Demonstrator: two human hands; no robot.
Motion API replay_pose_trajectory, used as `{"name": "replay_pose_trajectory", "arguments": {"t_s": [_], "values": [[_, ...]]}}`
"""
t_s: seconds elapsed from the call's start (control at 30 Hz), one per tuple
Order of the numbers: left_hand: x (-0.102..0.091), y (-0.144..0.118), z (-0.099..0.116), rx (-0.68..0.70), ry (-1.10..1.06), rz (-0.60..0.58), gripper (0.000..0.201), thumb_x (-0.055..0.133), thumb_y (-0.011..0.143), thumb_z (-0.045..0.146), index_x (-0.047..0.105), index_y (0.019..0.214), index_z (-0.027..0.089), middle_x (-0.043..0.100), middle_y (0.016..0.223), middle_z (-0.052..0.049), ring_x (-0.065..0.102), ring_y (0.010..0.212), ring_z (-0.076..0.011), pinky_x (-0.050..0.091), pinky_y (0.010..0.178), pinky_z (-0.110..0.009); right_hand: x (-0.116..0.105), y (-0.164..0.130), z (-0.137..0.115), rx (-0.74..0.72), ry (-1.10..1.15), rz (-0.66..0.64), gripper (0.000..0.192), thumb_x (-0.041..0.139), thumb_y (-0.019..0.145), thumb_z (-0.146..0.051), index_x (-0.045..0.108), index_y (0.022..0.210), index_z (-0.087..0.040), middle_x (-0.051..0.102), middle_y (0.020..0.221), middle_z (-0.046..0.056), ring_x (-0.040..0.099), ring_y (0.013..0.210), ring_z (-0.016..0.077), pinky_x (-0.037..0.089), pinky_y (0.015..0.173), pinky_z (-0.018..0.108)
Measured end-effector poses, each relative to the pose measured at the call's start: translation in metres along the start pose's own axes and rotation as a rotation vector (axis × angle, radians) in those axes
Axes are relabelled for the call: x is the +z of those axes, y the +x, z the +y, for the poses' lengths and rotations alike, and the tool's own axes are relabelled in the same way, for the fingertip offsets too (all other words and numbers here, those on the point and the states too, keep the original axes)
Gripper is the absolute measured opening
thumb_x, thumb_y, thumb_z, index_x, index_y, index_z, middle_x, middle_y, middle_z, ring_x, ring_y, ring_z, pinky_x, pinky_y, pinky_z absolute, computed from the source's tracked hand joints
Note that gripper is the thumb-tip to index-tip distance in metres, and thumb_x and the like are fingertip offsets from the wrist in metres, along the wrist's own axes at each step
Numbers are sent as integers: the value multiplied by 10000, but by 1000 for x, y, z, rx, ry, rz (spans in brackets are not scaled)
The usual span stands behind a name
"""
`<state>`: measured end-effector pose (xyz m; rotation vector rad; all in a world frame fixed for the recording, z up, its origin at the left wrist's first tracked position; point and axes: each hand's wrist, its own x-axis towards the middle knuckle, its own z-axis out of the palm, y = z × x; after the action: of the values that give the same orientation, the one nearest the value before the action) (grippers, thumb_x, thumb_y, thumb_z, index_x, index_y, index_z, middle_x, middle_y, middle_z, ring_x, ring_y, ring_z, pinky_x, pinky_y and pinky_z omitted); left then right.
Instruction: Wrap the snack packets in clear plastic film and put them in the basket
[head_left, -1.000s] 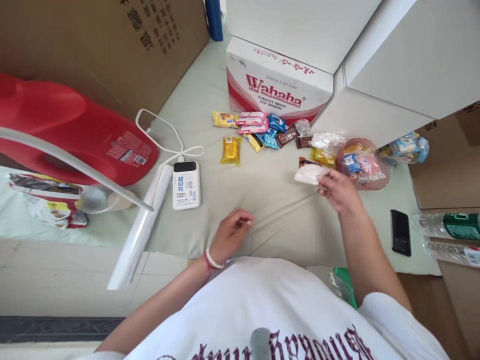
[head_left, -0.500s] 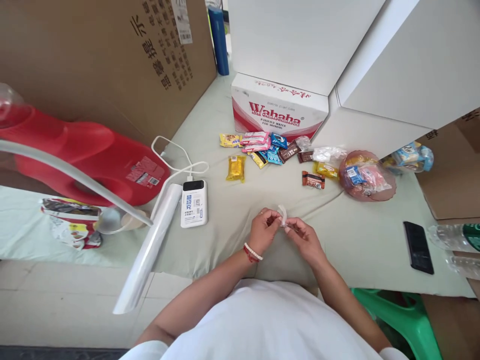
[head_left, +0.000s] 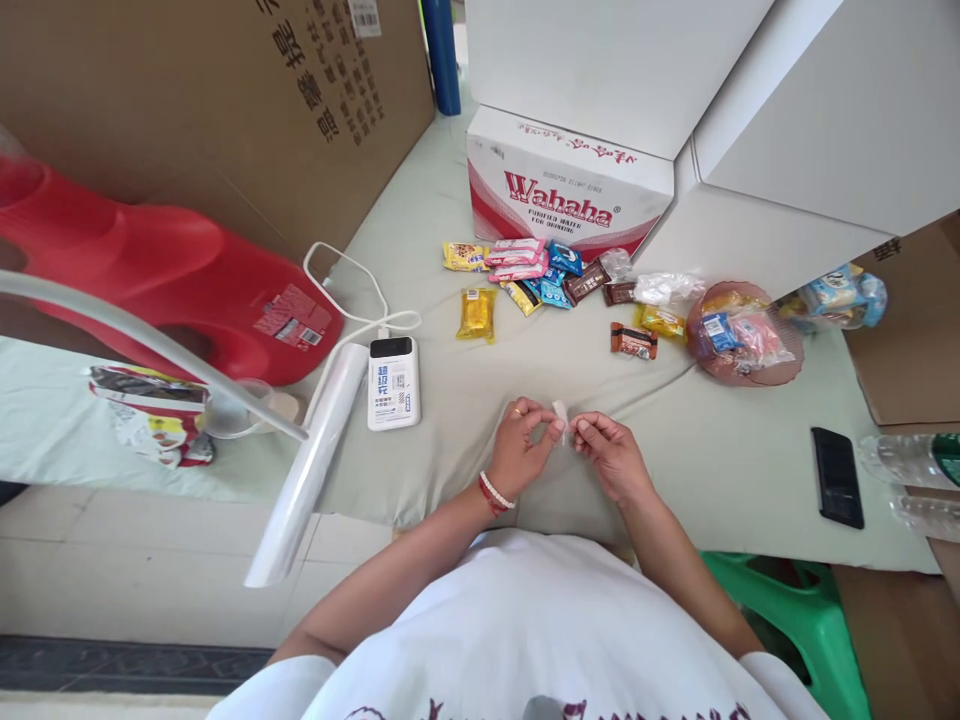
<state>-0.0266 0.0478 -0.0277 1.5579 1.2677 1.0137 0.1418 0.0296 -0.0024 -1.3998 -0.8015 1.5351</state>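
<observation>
White wrapper (head_left: pixel 559 411), small and crumpled, sits pinched between both hands above the pale green cloth-covered table (head_left: pixel 720 470), close to the person's body. Left hand (head_left: pixel 521 450), with a beaded bracelet at the wrist, has its grip closed on the wrapper's left edge with thumb and forefinger; right hand (head_left: pixel 609 455) has its grip closed on the other edge, fingertips nearly meeting the left's. Farther back lies a scatter of snack packets (head_left: pixel 525 270) in front of a Wahaha box (head_left: pixel 570 195), and a pink bowl (head_left: pixel 776 370) of sweets stands to the right. A power bank (head_left: pixel 393 382) with a white cable lies left of the hands, beside a roll of clear film (head_left: pixel 307 470). A black phone (head_left: pixel 836 477) lies well apart on the right.
</observation>
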Motion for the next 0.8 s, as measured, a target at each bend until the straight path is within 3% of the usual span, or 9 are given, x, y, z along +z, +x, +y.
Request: {"name": "replay_pose_trajectory", "arguments": {"t_s": [0.17,0.33,0.5,0.6,0.7,0.8], "values": [[2,-2,5,-6,-39,-39,88,673,915,263,743,923,211,628,816,-22,569,727,-162,474,706,-307,9,-2,2,-55,-12,-22,360,806,778,-593,717,858,-254,652,777,2,557,703,164,474,720,311],[0,-8,5,63,49,-4,86,681,906,263,711,842,213,663,843,-39,615,841,-198,472,798,-347,8,-1,6,-95,-38,21,295,846,760,-509,716,854,-262,644,739,-10,554,691,165,468,723,308],[0,-7,3,-41,-147,-13,163,686,909,370,678,904,207,643,874,-29,583,783,-165,482,749,-312,8,-3,6,-69,-90,-26,293,802,790,-539,758,894,-269,638,717,-3,549,685,179,457,713,322],[-4,-2,3,-46,-194,11,196,671,912,403,683,908,208,650,899,-42,590,857,-181,476,786,-318,8,-4,3,-117,-176,-51,277,773,819,-542,753,884,-274,642,754,3,555,729,188,458,737,321],[-12,4,2,-124,-361,79,237,662,910,441,651,891,205,667,967,-54,601,932,-185,485,825,-314,1,-1,0,-135,-111,39,263,772,815,-525,726,858,-269,669,832,9,572,779,188,477,758,318],[-19,10,-2,-263,-559,83,295,668,901,492,589,901,208,636,867,-10,570,756,-133,475,705,-269,-10,4,-5,-76,78,126,283,819,754,-484,670,810,-250,676,857,6,555,724,163,476,658,292]]}}
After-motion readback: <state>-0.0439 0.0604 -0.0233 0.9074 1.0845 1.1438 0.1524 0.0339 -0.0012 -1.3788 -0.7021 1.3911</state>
